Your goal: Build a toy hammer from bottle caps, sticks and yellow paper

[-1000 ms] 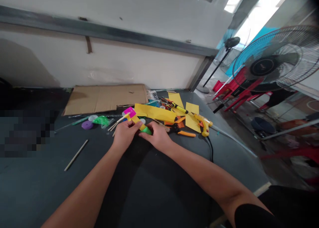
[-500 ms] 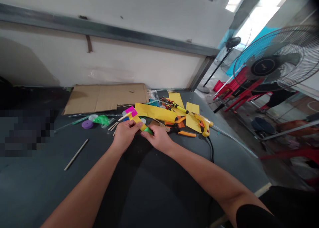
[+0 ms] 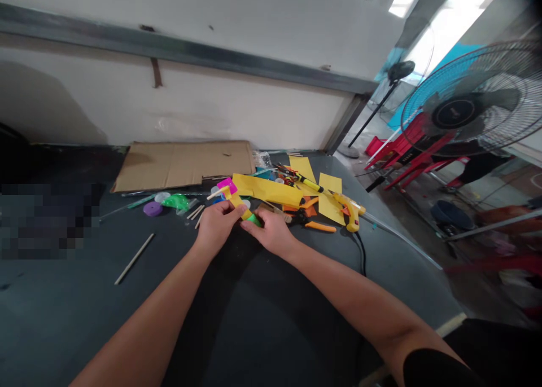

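Both hands are closed around a narrow yellow strip (image 3: 238, 204) above the dark table. My left hand (image 3: 215, 229) pinches its left side near the middle. At the strip's lower end is a green piece (image 3: 254, 220), gripped by my right hand (image 3: 274, 230); whether it is joined to the strip I cannot tell. Just past the strip's upper end is a bright pink piece (image 3: 226, 185), with a pale stick (image 3: 217, 193) beside it. A larger yellow sheet (image 3: 271, 190) lies right behind the hands.
A yellow glue gun (image 3: 350, 213) with a black cord lies right, near orange-handled pliers (image 3: 320, 227) and yellow paper pieces (image 3: 331, 184). Flat cardboard (image 3: 182, 164) rests by the wall. A purple disc (image 3: 153, 209), green plastic (image 3: 175, 201) and a loose stick (image 3: 134, 259) are left.
The view has shifted slightly, so the table items appear a little farther right. Both hands keep their hold on the yellow strip and green piece, with hardly any movement.
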Demonstrator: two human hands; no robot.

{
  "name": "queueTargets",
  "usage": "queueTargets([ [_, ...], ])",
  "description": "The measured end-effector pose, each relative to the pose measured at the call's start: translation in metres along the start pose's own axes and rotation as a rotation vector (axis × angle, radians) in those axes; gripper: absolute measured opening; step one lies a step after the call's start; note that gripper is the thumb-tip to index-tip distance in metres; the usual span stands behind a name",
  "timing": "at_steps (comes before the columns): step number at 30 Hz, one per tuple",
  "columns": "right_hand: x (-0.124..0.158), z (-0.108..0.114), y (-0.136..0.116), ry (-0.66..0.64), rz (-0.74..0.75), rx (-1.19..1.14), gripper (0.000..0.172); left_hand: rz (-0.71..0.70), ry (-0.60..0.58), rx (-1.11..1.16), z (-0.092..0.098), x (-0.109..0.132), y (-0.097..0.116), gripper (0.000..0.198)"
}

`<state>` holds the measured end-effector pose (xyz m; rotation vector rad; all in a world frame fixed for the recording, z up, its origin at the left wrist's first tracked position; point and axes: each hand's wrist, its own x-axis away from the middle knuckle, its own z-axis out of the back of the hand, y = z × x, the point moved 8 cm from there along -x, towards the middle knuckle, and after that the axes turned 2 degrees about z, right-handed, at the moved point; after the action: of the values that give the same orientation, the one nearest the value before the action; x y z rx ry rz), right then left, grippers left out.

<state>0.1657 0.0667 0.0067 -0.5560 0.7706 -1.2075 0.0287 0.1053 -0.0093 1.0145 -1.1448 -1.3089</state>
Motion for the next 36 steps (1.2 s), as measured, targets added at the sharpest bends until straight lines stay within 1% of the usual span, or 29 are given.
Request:
queueTargets([
  [4,0.000,-0.006,0.004,-0.058,-0.049,-0.120,0.035,-0.008,-0.004,0.008,0.000,0.000,0.003,0.034],
  [9,0.000,-0.010,0.011,-0.071,-0.120,-0.270,0.034,-0.025,-0.037,-0.067,-0.001,0.000,0.007,0.033],
  [11,0.000,-0.011,0.015,-0.068,-0.162,-0.344,0.035,-0.018,-0.066,-0.001,-0.004,0.001,0.006,0.036],
  [13,0.000,-0.012,0.017,-0.065,-0.199,-0.416,0.037,0.015,-0.102,0.116,-0.007,0.001,0.003,0.039],
  [16,0.000,-0.011,0.016,-0.054,-0.217,-0.477,0.040,0.072,-0.142,0.228,-0.013,0.003,-0.001,0.039],
  [19,0.000,-0.011,0.013,-0.066,-0.210,-0.489,0.040,0.076,-0.134,0.205,-0.014,0.004,0.000,0.033],
  [22,0.001,-0.010,0.010,-0.092,-0.191,-0.483,0.041,0.026,-0.097,0.108,-0.008,0.002,0.003,0.028],
  [24,-0.001,-0.004,0.012,-0.057,-0.197,-0.463,0.040,-0.008,-0.096,0.034,-0.005,0.001,0.005,0.025],
  [27,-0.006,0.013,0.019,0.076,-0.223,-0.452,0.031,-0.036,-0.157,-0.062,-0.008,0.003,0.009,0.022],
  [28,-0.008,0.018,0.021,0.119,-0.220,-0.453,0.031,-0.038,-0.184,-0.089,-0.010,0.004,0.010,0.021],
  [30,-0.012,0.026,0.023,0.174,-0.190,-0.451,0.041,-0.039,-0.246,-0.138,-0.016,0.008,0.014,0.019],
  [32,-0.014,0.029,0.023,0.175,-0.146,-0.438,0.046,-0.051,-0.315,-0.183,-0.023,0.012,0.017,0.018],
  [34,-0.015,0.030,0.023,0.161,-0.110,-0.416,0.041,-0.070,-0.372,-0.218,-0.029,0.015,0.017,0.018],
  [36,-0.013,0.030,0.025,0.169,-0.106,-0.385,0.036,-0.075,-0.387,-0.224,-0.030,0.014,0.015,0.019],
])
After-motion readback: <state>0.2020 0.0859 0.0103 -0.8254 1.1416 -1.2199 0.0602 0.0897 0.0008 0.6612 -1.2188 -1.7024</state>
